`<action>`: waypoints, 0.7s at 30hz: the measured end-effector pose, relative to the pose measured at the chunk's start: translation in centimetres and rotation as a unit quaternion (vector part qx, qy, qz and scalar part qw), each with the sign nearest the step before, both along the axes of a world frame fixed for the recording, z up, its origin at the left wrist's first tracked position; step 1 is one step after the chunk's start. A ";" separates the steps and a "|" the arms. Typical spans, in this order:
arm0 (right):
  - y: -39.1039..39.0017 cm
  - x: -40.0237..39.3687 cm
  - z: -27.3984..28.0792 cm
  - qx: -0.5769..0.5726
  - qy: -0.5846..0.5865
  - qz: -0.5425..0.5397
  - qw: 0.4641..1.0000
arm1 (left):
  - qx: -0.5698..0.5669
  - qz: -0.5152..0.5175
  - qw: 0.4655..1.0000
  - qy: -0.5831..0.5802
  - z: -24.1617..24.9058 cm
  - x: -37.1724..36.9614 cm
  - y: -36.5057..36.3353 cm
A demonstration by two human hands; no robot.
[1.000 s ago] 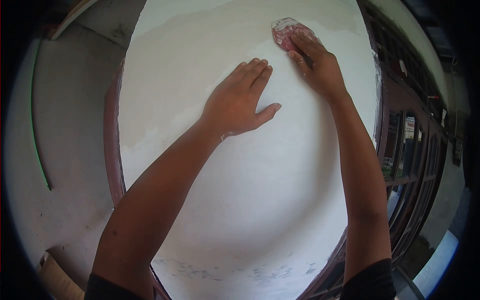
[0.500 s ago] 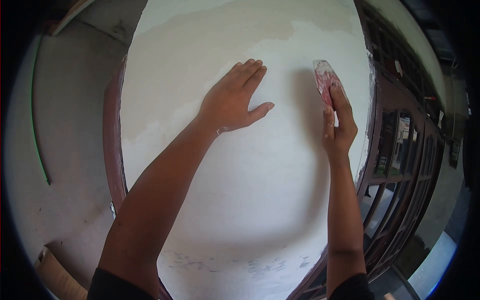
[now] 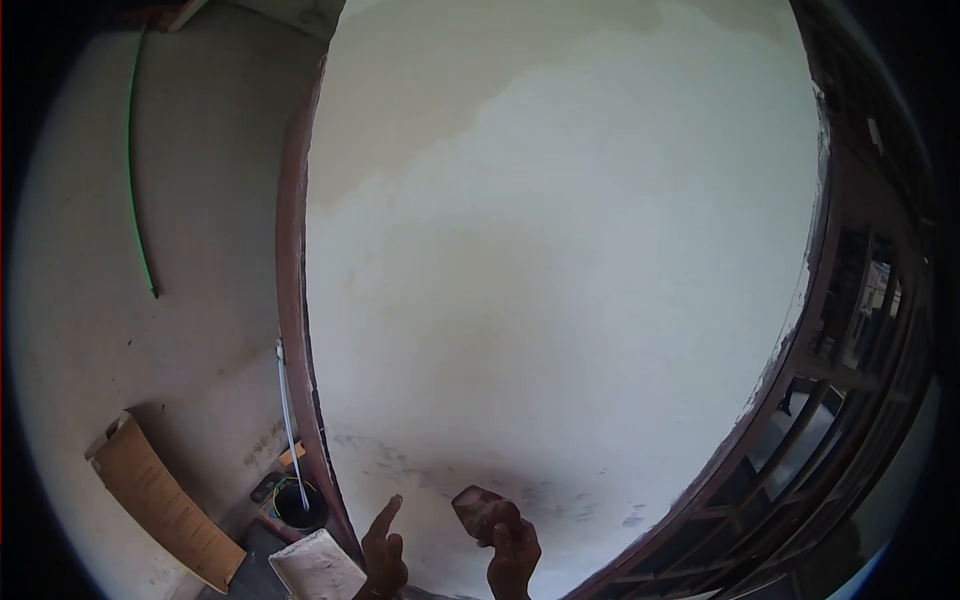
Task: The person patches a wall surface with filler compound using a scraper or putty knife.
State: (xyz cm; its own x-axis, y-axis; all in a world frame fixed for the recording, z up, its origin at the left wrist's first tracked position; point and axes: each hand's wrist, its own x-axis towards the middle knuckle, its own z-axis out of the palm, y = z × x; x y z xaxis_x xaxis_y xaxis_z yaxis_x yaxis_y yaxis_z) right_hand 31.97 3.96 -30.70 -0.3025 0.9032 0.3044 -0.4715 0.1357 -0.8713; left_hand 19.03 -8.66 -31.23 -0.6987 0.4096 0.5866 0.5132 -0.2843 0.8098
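Note:
Both my hands are low at the bottom of the view, away from the white plastered wall panel [image 3: 560, 270]. My right hand [image 3: 512, 550] grips a small reddish sanding piece [image 3: 477, 508] dusted with white. Just left of it, my left hand [image 3: 384, 550] holds nothing, with one finger raised. The wall panel fills the middle of the view; its upper part is darker grey, its lower part whiter, with dark smudges near the bottom.
A dark red-brown wooden frame [image 3: 296, 330] edges the panel on the left. Glazed wooden doors [image 3: 850, 330] stand on the right. At the lower left lie a cardboard box [image 3: 160, 500], a dark bucket [image 3: 298, 505], a white tray [image 3: 318, 568] and a thin white rod [image 3: 290, 420].
Both hands have left the wall and dropped to the bottom of the view. The right hand still holds the sanding piece. The view has shifted, showing more floor at the left.

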 end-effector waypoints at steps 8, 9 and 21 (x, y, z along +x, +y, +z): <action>-4.7 0.0 -5.0 -0.179 -0.113 0.226 0.951 | -0.076 0.128 0.974 -0.171 -9.0 1.8 -12.7; -4.9 -0.1 -5.5 -0.191 -0.114 0.241 0.945 | -0.023 0.113 0.942 -0.314 -8.9 2.2 -14.0; -15.5 -2.0 -6.9 -0.268 -0.178 0.372 0.871 | 0.007 0.175 0.927 -0.331 -10.5 2.5 -27.2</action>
State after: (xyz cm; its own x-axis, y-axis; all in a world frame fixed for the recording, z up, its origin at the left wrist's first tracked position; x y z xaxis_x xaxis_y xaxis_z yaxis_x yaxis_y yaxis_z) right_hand 29.92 -11.52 -37.65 -0.8532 0.4012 -0.3334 0.0578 -0.5626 -0.8247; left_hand 21.52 -35.89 -41.69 -0.9962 0.0861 -0.0140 -0.0316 -0.2070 0.9778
